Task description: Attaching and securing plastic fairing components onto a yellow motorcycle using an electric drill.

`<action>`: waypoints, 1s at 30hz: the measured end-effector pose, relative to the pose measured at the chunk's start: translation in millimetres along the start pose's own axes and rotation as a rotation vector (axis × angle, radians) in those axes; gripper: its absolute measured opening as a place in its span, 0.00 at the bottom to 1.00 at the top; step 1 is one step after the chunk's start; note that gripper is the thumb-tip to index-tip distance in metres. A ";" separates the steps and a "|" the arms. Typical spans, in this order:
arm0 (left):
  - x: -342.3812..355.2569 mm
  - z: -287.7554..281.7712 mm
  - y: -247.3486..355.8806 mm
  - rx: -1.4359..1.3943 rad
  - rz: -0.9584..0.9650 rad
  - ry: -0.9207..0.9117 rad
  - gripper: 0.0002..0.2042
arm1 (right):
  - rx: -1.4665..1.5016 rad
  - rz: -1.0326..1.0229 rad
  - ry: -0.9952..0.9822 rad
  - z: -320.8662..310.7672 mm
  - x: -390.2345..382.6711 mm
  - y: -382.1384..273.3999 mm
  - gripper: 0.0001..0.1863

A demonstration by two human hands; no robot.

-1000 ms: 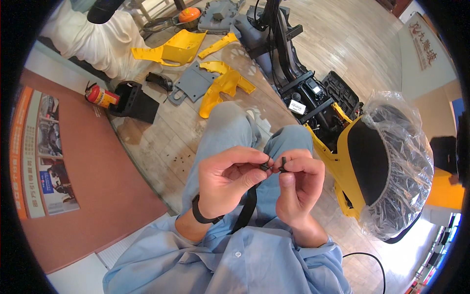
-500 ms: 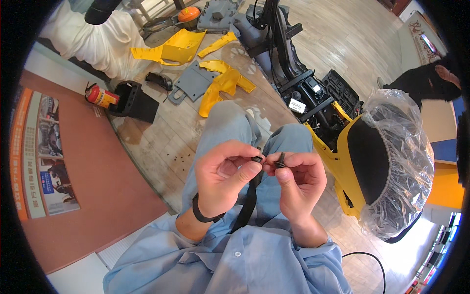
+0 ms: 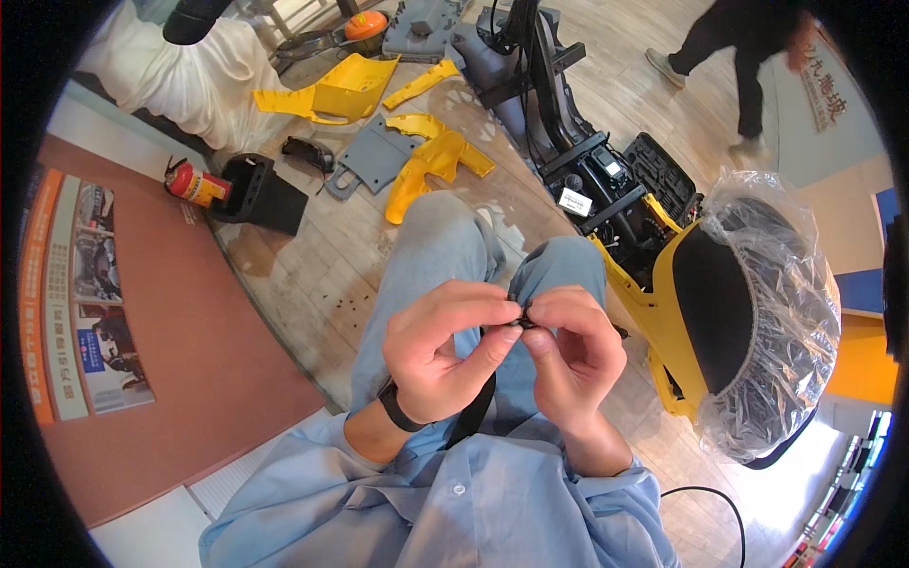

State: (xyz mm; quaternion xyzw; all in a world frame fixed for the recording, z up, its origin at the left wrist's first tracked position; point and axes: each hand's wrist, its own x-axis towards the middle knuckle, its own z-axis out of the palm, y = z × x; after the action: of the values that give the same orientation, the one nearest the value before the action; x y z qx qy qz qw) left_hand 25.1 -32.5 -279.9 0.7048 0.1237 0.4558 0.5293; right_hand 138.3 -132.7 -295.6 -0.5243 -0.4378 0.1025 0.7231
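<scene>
Over my lap, my left hand (image 3: pixel 447 346) and my right hand (image 3: pixel 573 350) meet fingertip to fingertip. Between them is a small dark part, a flanged screw (image 3: pixel 524 322) by its look, pinched in my right thumb and fingers. My left thumb and forefinger pinch another tiny dark piece against it; the fingertips mostly cover both. A dark band circles my left wrist. To the right of my hands stands a partly dismantled yellow scooter (image 3: pixel 677 303), its black seat under clear plastic (image 3: pixel 776 312).
Yellow panels (image 3: pixel 436 161) and a grey plate (image 3: pixel 374 156) lie on the floor ahead. A red fire extinguisher (image 3: pixel 197 184) and a black bin-like part (image 3: pixel 258 197) are at left. Several tiny dark bits (image 3: pixel 352 303) dot the floor. Another person (image 3: pixel 729 57) walks at far right.
My hands have come together, bringing the two small dark parts into contact. The other person has moved farther into view, toward the left and away from the seat.
</scene>
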 end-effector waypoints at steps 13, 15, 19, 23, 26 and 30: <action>0.2 -2.4 -11.7 -0.213 0.067 -0.068 0.12 | -0.111 -0.169 0.105 3.1 -5.3 -0.8 0.17; -0.1 -4.4 -12.2 -0.215 0.062 -0.075 0.12 | -0.117 -0.172 0.099 2.8 -4.8 -1.7 0.17; 0.8 -8.7 -12.7 -0.191 0.050 -0.105 0.11 | -0.130 -0.168 0.080 1.8 -3.7 -3.4 0.15; 1.6 -10.1 -11.3 -0.225 0.011 -0.095 0.11 | -0.153 -0.185 0.054 0.5 -2.2 -3.4 0.14; 2.6 -10.1 -10.3 -0.221 0.017 -0.097 0.11 | -0.171 -0.199 0.052 0.2 -1.5 -4.1 0.14; 2.9 -11.3 -9.3 -0.192 0.021 -0.106 0.11 | -0.170 -0.198 0.057 0.5 -0.7 -4.8 0.14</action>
State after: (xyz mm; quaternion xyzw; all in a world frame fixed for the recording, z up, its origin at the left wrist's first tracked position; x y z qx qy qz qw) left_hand 20.8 -19.6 -286.2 0.6751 0.0438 0.4332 0.5955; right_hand 136.0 -134.9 -291.9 -0.5405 -0.4738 -0.0218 0.6949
